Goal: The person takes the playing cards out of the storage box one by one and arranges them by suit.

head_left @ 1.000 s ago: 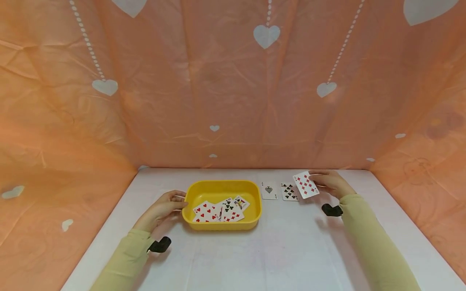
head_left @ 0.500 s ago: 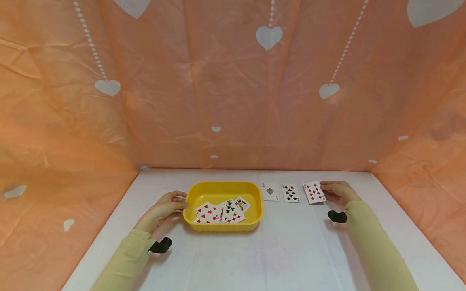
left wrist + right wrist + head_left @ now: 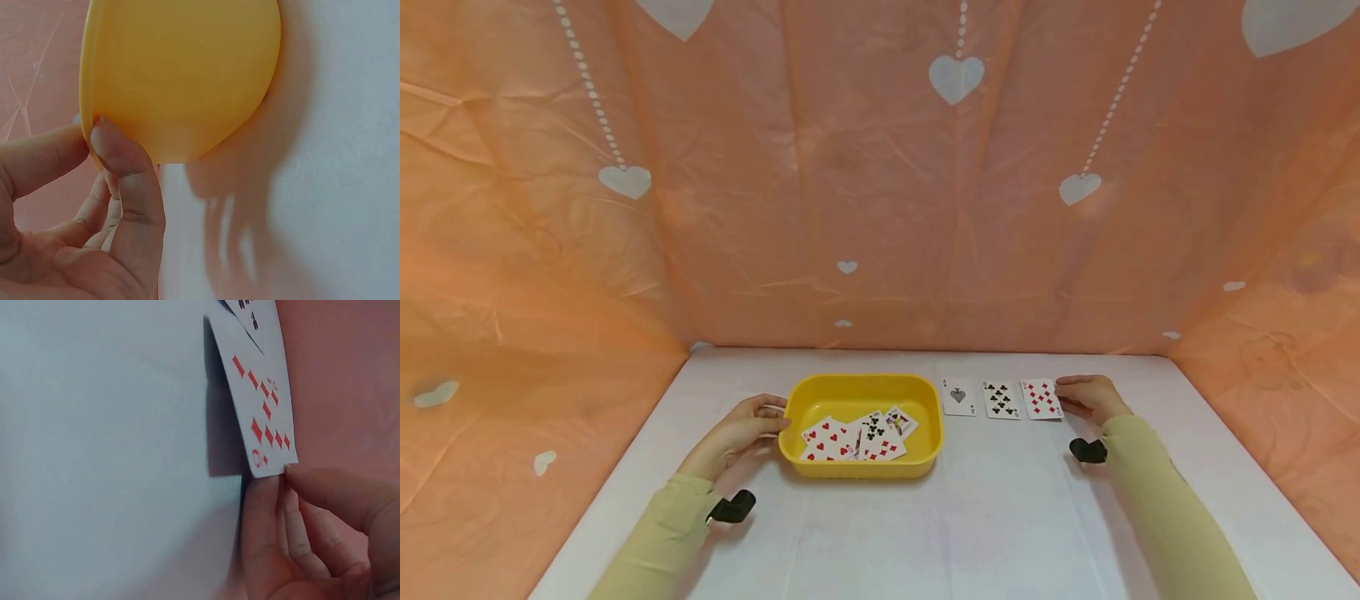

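My left hand (image 3: 741, 433) pinches the left rim of a yellow plastic tray (image 3: 859, 468), thumb on one side of the wall and a finger on the other; the left wrist view shows the grip on the tray wall (image 3: 187, 62) closely. Between thumb and fingers, my right hand (image 3: 1092, 397) holds a nine of diamonds (image 3: 1041, 400) by its right edge. In the right wrist view the playing card (image 3: 265, 409) tilts slightly off the table, casting a shadow. Left of it lie a clubs card (image 3: 1001, 400) and an ace of spades (image 3: 958, 397), both face up.
Several face-up cards overlap inside the tray, among them a hearts card (image 3: 827, 437) and a court card (image 3: 901, 422). A white cloth (image 3: 970, 525) covers the table. An orange curtain (image 3: 880, 208) with pale hearts stands behind and at both sides.
My right hand has brought the nine of diamonds down toward the table, first rightward, then slightly left, level with the other two cards. The left hand keeps its grip on the tray.
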`<state>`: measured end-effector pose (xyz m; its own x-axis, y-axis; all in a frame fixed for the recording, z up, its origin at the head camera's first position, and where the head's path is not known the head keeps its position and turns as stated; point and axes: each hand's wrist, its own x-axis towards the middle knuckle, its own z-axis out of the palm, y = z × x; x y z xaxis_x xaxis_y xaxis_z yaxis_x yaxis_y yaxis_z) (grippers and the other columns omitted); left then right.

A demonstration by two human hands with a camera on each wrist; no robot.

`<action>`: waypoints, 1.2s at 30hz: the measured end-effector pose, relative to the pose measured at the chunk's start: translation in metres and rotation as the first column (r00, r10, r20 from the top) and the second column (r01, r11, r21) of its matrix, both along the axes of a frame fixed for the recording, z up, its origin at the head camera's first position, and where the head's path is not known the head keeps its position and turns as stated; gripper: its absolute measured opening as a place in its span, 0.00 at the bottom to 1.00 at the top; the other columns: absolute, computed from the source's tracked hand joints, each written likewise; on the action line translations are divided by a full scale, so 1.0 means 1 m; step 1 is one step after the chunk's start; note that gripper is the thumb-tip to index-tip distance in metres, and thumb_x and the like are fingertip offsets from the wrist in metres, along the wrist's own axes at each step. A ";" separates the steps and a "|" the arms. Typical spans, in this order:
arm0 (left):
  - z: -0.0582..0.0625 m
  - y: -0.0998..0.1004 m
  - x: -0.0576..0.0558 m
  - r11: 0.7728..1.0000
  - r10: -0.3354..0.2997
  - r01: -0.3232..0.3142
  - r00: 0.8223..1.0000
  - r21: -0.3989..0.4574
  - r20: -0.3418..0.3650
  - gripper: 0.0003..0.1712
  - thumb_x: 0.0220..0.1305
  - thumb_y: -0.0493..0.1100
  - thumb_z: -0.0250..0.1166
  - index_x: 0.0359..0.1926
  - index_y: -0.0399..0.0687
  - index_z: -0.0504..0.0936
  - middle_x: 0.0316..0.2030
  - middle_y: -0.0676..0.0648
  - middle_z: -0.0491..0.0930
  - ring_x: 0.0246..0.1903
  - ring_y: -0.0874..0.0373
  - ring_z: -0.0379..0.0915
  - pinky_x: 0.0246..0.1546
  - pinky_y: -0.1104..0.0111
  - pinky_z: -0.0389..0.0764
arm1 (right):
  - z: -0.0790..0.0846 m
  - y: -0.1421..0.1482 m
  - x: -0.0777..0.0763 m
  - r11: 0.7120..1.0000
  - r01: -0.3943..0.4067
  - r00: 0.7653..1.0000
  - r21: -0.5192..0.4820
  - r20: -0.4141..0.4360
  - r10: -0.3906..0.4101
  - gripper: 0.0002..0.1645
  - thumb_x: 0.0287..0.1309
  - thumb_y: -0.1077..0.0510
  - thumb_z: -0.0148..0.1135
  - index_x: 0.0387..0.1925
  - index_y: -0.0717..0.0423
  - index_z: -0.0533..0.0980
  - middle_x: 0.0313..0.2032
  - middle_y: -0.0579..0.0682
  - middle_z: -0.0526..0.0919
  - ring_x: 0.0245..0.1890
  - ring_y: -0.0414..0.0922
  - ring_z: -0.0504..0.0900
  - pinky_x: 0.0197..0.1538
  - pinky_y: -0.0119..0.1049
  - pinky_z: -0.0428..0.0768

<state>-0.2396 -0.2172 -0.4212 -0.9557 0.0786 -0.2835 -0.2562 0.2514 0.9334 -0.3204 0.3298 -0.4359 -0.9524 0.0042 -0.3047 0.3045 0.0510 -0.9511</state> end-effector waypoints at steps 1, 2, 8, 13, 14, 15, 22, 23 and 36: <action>0.000 0.000 0.000 1.000 0.001 -0.001 1.000 0.002 0.001 0.25 0.64 0.33 0.62 0.59 0.31 0.64 0.41 0.40 0.74 0.35 0.53 0.74 0.39 0.63 0.80 | 0.000 -0.001 0.000 1.000 0.004 1.000 0.001 -0.001 -0.004 0.28 0.60 0.72 0.56 0.59 0.81 0.61 0.34 0.49 0.81 0.33 0.39 0.79 0.43 0.37 0.80; -0.001 0.000 0.001 1.000 -0.003 0.003 1.000 0.003 -0.001 0.25 0.64 0.33 0.62 0.59 0.31 0.64 0.41 0.40 0.73 0.35 0.53 0.74 0.39 0.62 0.79 | 0.000 -0.001 0.000 1.000 0.008 1.000 0.003 -0.003 -0.008 0.27 0.60 0.73 0.56 0.59 0.81 0.61 0.33 0.50 0.81 0.33 0.39 0.79 0.42 0.37 0.81; -0.002 -0.001 0.001 1.000 -0.004 0.005 1.000 0.015 -0.011 0.25 0.64 0.32 0.61 0.59 0.30 0.64 0.40 0.42 0.73 0.34 0.54 0.74 0.39 0.61 0.79 | 0.000 -0.002 0.000 1.000 0.027 1.000 -0.007 -0.003 -0.027 0.26 0.60 0.74 0.55 0.58 0.83 0.61 0.32 0.50 0.81 0.32 0.39 0.80 0.42 0.37 0.81; -0.002 -0.001 0.002 1.000 -0.003 0.003 1.000 0.013 -0.013 0.24 0.64 0.32 0.61 0.59 0.30 0.65 0.40 0.42 0.73 0.34 0.54 0.73 0.39 0.61 0.79 | 0.003 -0.002 0.002 0.999 0.037 0.999 -0.026 0.008 -0.037 0.25 0.59 0.74 0.55 0.57 0.84 0.62 0.30 0.50 0.81 0.31 0.40 0.80 0.43 0.39 0.81; -0.002 -0.001 0.002 1.000 -0.002 0.002 1.000 0.013 -0.014 0.24 0.64 0.32 0.61 0.59 0.30 0.65 0.40 0.42 0.73 0.33 0.55 0.74 0.39 0.61 0.79 | 0.003 -0.002 0.003 0.999 0.038 0.999 -0.026 0.009 -0.038 0.25 0.59 0.75 0.54 0.57 0.84 0.62 0.30 0.50 0.80 0.31 0.40 0.80 0.42 0.39 0.81; -0.002 -0.001 0.002 1.000 -0.001 0.001 1.000 0.014 -0.014 0.24 0.64 0.32 0.61 0.58 0.30 0.65 0.40 0.42 0.74 0.33 0.55 0.74 0.39 0.61 0.79 | 0.004 -0.002 0.003 0.999 0.038 0.999 -0.037 0.012 -0.037 0.25 0.59 0.75 0.54 0.56 0.84 0.61 0.29 0.50 0.80 0.31 0.41 0.81 0.43 0.39 0.81; -0.001 -0.001 0.002 1.000 -0.014 0.014 1.000 0.007 -0.016 0.24 0.64 0.33 0.60 0.58 0.29 0.64 0.40 0.41 0.74 0.35 0.53 0.75 0.38 0.63 0.79 | 0.014 0.000 0.007 0.999 0.011 1.000 0.044 0.006 -0.012 0.25 0.61 0.75 0.51 0.57 0.85 0.59 0.27 0.53 0.82 0.28 0.42 0.83 0.41 0.38 0.81; -0.001 -0.001 0.001 1.000 -0.008 0.008 1.000 0.003 -0.013 0.24 0.64 0.33 0.61 0.58 0.30 0.64 0.40 0.41 0.74 0.35 0.53 0.75 0.38 0.63 0.79 | 0.015 0.000 0.007 0.997 0.000 1.000 0.077 -0.006 0.001 0.25 0.61 0.75 0.52 0.57 0.86 0.59 0.27 0.53 0.82 0.28 0.41 0.83 0.40 0.37 0.81; -0.004 0.000 -0.002 1.000 -0.021 0.022 0.999 0.012 -0.030 0.21 0.67 0.35 0.58 0.56 0.28 0.65 0.44 0.35 0.77 0.35 0.54 0.76 0.35 0.66 0.78 | 0.058 -0.049 -0.011 0.914 -0.255 0.927 0.317 -0.190 0.324 0.26 0.68 0.65 0.49 0.60 0.80 0.61 0.50 0.66 0.78 0.46 0.49 0.82 0.52 0.43 0.76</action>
<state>-0.2412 -0.2176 -0.4250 -0.9619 0.1027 -0.2533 -0.2223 0.2449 0.9437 -0.3314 0.2810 -0.3780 -0.9678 -0.2304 -0.1010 0.0065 0.3786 -0.9255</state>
